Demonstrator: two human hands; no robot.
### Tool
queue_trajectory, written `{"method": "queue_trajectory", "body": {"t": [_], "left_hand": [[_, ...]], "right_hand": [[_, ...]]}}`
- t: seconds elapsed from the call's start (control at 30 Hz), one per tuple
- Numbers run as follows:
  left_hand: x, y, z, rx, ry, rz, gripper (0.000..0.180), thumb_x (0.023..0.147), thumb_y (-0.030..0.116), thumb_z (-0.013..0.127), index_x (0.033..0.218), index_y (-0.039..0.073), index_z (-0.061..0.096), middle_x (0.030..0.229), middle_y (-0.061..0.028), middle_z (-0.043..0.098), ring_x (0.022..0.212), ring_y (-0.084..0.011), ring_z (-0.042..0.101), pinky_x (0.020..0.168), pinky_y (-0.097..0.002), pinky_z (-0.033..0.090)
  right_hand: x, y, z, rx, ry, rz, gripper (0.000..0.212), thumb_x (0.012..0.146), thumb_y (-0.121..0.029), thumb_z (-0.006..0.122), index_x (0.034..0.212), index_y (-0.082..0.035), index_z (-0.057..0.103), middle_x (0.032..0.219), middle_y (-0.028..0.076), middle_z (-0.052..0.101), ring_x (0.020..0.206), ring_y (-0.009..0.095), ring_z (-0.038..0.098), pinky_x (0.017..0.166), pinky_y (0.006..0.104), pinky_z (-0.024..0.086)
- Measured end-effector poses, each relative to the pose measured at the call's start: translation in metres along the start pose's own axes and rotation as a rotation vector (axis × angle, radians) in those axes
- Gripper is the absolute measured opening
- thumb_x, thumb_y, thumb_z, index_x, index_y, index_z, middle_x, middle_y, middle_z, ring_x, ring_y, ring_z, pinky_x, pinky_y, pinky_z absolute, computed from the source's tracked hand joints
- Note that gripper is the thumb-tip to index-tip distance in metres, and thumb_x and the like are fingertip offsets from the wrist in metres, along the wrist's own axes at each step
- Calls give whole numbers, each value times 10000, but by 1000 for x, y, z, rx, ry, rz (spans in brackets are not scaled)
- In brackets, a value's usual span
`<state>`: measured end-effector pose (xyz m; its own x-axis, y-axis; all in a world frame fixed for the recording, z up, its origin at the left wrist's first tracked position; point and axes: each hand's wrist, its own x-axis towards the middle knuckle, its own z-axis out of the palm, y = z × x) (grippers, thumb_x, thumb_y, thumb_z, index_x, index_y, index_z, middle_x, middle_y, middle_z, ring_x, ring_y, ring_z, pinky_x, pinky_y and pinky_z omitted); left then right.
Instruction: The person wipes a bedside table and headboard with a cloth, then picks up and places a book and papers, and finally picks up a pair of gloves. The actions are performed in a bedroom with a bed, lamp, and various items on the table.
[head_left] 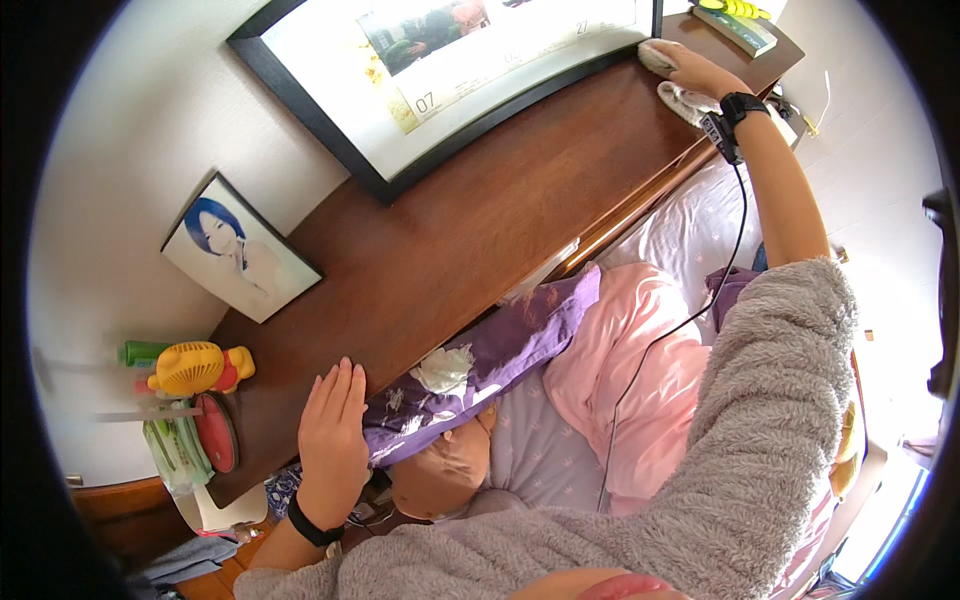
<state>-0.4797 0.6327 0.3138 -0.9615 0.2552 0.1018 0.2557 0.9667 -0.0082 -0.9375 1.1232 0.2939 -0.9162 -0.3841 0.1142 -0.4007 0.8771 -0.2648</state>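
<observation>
Far to the right, my right hand point(695, 73) is closed over a pale, fuzzy cloth point(657, 60), pressing it onto a dark brown wooden top point(480, 235). Parts of the cloth stick out on both sides of the hand; the fingertips are partly hidden. It is beside the lower right corner of a large black-framed picture point(480, 85). My left hand point(335, 435) lies flat on the near left edge of the wooden top, fingers stretched out and holding nothing. Right by it, a purple printed cloth point(530, 335) hangs along the front edge.
A small portrait point(240, 250) leans on the wall. At the left end stand a yellow toy-shaped fan point(190, 368), a red oval object point(215, 435) and a green-white packet point(175, 450). A book point(738, 33) lies far right. Below are a pink garment point(640, 350) and a black cable point(652, 345).
</observation>
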Motion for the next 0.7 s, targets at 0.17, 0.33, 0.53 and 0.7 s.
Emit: {"method": "queue_trajectory", "body": {"t": [0.17, 0.33, 0.53, 0.7], "left_hand": [[-2, -1, 3, -3, 17, 5, 404, 849, -9, 524, 1244, -81, 572, 1270, -253, 592, 1173, -378, 577, 1060, -483, 417], [-4, 0, 6, 10, 35, -10, 412, 845, -13, 506, 1247, -77, 574, 1272, -254, 594, 1180, -371, 576, 1066, -482, 409], [-3, 3, 7, 26, 35, -64, 406, 834, 28, 624, 1234, -34, 601, 1275, -217, 606, 1186, -356, 578, 1047, -495, 428], [-1, 5, 3, 30, 21, -53, 423, 808, 0, 647, 1227, -44, 606, 1268, -223, 610, 1175, -357, 588, 1035, -506, 437]], "right_hand": [[-21, -81, 0, 202, -112, -65, 535, 806, -23, 542, 1326, -147, 566, 1211, 171, 644, 1114, 299, 611, 966, 347, 461], [-78, -186, 21, 538, -364, -505, 436, 765, -100, 634, 1200, -84, 608, 1139, 114, 636, 1079, 237, 588, 978, 354, 431], [-112, -218, 50, 312, -9, -664, 479, 796, -121, 584, 1274, -146, 594, 1357, 99, 540, 1256, 325, 483, 1033, 474, 386], [-82, -107, 42, 144, 97, -401, 560, 830, -89, 509, 1389, -129, 501, 1423, 186, 489, 1303, 341, 453, 1121, 405, 338]]}}
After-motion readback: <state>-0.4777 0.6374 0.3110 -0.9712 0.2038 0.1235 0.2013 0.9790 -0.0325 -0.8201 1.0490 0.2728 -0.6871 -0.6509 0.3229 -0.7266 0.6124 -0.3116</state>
